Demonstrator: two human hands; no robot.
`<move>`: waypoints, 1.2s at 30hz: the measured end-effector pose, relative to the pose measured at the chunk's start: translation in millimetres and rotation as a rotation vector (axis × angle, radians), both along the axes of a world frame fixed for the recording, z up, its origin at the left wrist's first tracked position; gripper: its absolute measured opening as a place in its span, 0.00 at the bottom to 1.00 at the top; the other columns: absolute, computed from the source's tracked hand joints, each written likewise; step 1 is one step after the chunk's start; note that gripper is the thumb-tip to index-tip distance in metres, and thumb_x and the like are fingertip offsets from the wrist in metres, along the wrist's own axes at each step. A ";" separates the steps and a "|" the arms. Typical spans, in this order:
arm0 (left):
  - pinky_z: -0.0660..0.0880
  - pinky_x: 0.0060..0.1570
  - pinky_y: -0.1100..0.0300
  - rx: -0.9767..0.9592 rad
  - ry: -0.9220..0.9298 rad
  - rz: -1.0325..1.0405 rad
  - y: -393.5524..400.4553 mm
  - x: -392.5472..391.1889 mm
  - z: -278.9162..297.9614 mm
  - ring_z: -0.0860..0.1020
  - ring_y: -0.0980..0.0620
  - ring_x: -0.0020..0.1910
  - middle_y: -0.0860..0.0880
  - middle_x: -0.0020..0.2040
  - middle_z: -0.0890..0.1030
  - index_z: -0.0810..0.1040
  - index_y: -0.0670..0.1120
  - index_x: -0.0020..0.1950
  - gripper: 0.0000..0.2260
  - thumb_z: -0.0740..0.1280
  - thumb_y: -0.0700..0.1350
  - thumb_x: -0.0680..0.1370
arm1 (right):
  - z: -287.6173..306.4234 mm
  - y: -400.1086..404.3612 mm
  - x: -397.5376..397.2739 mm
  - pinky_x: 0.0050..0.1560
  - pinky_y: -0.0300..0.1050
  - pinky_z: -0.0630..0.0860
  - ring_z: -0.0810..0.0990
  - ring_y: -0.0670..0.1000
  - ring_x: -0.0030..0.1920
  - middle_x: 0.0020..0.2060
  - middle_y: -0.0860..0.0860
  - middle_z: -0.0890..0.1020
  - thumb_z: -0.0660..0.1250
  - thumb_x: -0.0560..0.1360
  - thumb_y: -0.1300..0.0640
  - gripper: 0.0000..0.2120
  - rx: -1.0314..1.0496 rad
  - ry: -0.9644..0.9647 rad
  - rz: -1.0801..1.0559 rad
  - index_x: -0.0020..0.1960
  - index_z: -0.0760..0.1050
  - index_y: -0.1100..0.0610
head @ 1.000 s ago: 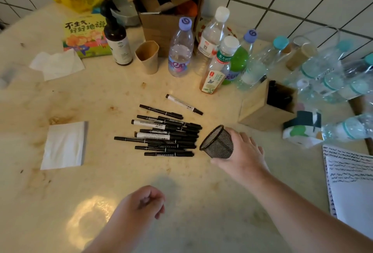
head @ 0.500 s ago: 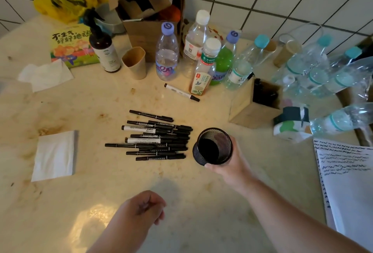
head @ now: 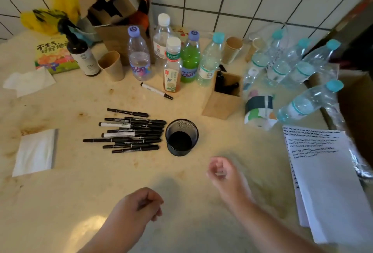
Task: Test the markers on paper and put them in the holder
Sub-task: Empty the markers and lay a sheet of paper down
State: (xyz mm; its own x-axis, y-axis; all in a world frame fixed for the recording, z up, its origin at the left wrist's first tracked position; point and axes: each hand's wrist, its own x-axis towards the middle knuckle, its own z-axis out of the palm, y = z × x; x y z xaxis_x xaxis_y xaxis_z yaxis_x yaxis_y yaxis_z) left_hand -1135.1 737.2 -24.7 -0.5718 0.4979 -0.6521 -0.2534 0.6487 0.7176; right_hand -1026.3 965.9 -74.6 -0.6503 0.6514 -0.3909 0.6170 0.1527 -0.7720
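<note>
Far left, a colourful book (head: 55, 55) has a cover reading "不生气", with a second line too blurred to read.

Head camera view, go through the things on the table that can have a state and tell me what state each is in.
mesh holder: upright, empty
marker pile: capped, lying left of the holder
lone white marker: capped, lying by the bottles
paper: flat, scribbles at the top
green bottle: capped, upright
wooden box: open-topped, dark things inside
left hand: loosely curled, holds nothing
right hand: loosely curled, holds nothing
</note>
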 end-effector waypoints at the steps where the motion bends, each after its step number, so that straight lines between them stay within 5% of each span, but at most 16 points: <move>1: 0.75 0.41 0.56 -0.001 0.002 0.004 1.4 3.8 0.1 0.81 0.52 0.34 0.46 0.37 0.86 0.82 0.55 0.39 0.16 0.66 0.35 0.78 | 3.2 -2.9 7.4 0.43 0.30 0.74 0.81 0.43 0.43 0.43 0.44 0.84 0.73 0.74 0.61 0.13 0.003 0.005 0.013 0.51 0.77 0.44; 7: 0.74 0.40 0.57 -0.012 0.073 -0.007 36.7 78.1 13.5 0.82 0.51 0.34 0.46 0.36 0.86 0.82 0.55 0.39 0.15 0.67 0.35 0.77 | 22.4 3.7 112.7 0.42 0.32 0.74 0.82 0.40 0.40 0.42 0.35 0.84 0.74 0.74 0.61 0.13 -0.020 0.045 0.020 0.48 0.79 0.43; 18: 0.74 0.41 0.54 0.011 0.094 -0.058 84.1 180.3 28.3 0.81 0.49 0.34 0.43 0.36 0.85 0.83 0.42 0.42 0.08 0.66 0.34 0.78 | 30.2 35.8 272.3 0.49 0.40 0.79 0.83 0.45 0.41 0.43 0.41 0.85 0.74 0.74 0.60 0.17 -0.144 0.063 -0.133 0.48 0.80 0.36; 21: 0.74 0.41 0.53 0.005 0.065 -0.093 90.4 182.7 26.3 0.81 0.49 0.34 0.42 0.37 0.85 0.82 0.42 0.42 0.09 0.66 0.34 0.79 | 26.8 35.8 288.4 0.49 0.48 0.79 0.83 0.53 0.39 0.40 0.46 0.85 0.74 0.72 0.63 0.22 -0.162 0.038 -0.193 0.48 0.80 0.34; 24: 0.73 0.40 0.54 0.022 0.041 -0.133 100.1 181.1 23.5 0.81 0.48 0.34 0.41 0.37 0.84 0.83 0.47 0.38 0.13 0.67 0.34 0.78 | 28.2 39.4 295.0 0.48 0.48 0.80 0.84 0.49 0.38 0.41 0.47 0.86 0.73 0.72 0.67 0.22 -0.183 0.041 -0.274 0.48 0.82 0.38; 28: 0.73 0.41 0.53 0.038 0.021 -0.209 117.4 172.0 12.0 0.80 0.48 0.33 0.41 0.37 0.84 0.83 0.51 0.39 0.15 0.66 0.33 0.79 | 28.0 47.4 294.5 0.48 0.42 0.79 0.84 0.44 0.39 0.39 0.45 0.86 0.74 0.72 0.63 0.13 -0.166 0.010 -0.330 0.49 0.81 0.46; 36: 0.75 0.40 0.54 0.027 0.013 -0.247 145.7 191.9 7.8 0.81 0.48 0.35 0.43 0.37 0.85 0.83 0.47 0.41 0.10 0.66 0.36 0.79 | 23.5 77.3 303.8 0.53 0.57 0.81 0.84 0.50 0.44 0.41 0.46 0.86 0.71 0.64 0.50 0.15 -0.223 -0.089 -0.354 0.50 0.81 0.38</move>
